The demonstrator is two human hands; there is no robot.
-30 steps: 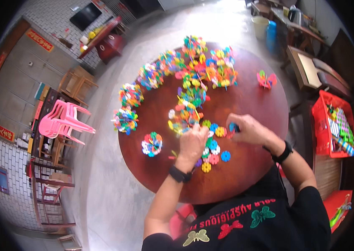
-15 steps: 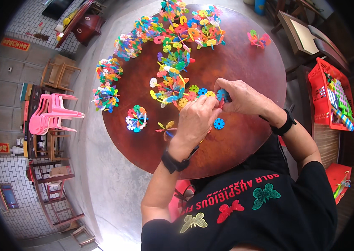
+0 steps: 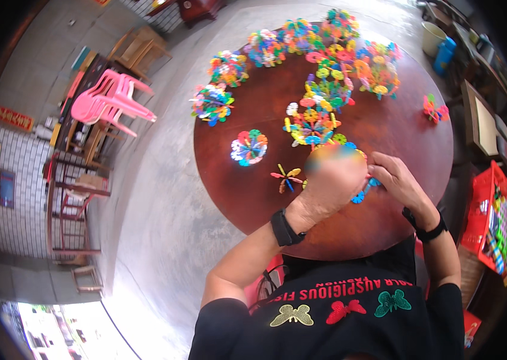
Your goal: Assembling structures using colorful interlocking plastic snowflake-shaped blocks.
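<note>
At the near side of the round table [image 3: 409, 114], my left hand [image 3: 337, 180] is curled closed; its fingers are partly blurred, and what they hold is hidden. Just right of it, my right hand [image 3: 397, 179] pinches a blue notched plastic disc [image 3: 374, 182] between thumb and fingers, close to my left fingertips. Below the hands lies another blue notched disc [image 3: 358, 197]. To the left of my left hand is a small star-shaped cluster of interlocked discs [image 3: 287, 177]. Beyond it sits a rounder multicoloured cluster [image 3: 249, 147]. A bent chain of joined discs [image 3: 313, 125] stretches away behind my hands.
Several multicoloured disc balls [image 3: 228, 68] line the far left table edge. A small red and green cluster [image 3: 435, 110] sits at the right edge. Beside the table at right is a red basket [image 3: 482, 204] of coloured pieces. Pink stacked chairs [image 3: 106, 102] stand left.
The view has turned, so the table appears farther right. My right hand has come lower beside my left hand, with a blue disc still in its fingers.
</note>
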